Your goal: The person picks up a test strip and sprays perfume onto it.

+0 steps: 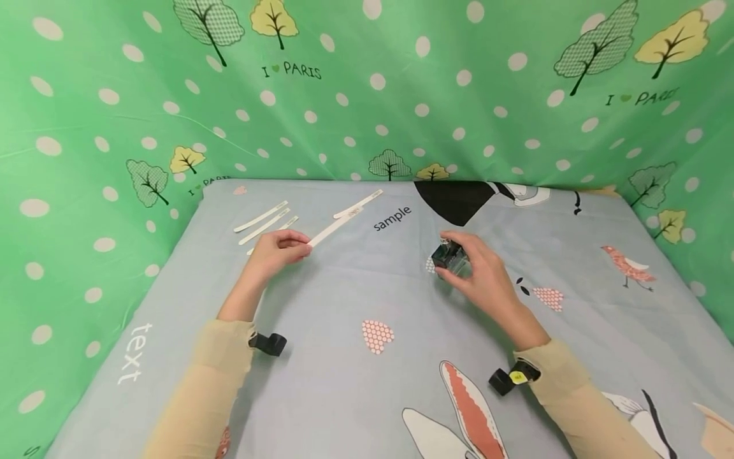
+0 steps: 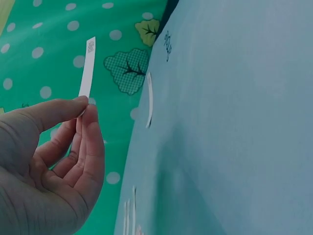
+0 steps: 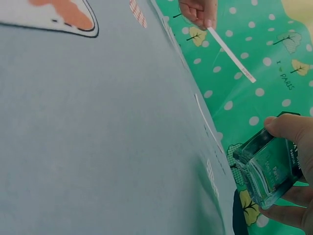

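Between thumb and fingertip, my left hand (image 1: 279, 254) pinches one end of a white perfume test strip (image 1: 334, 229). The strip points away to the right, with small print at its far end, and the left wrist view shows it raised above the cloth. My right hand (image 1: 484, 266) grips a dark, clear-based glass perfume bottle (image 1: 450, 256) by its sides, thumb on one side and fingers on the other. Lettering shows on the bottle (image 3: 271, 169) in the right wrist view, where it is tilted. A gap of bare cloth separates the two hands.
Several more test strips (image 1: 264, 227) lie side by side beyond my left hand, partly covered by it. Another strip (image 1: 371, 200) lies farther back. A grey-blue printed cloth (image 1: 327, 376) covers the table, and a green dotted curtain (image 1: 355, 83) stands behind and at both sides.
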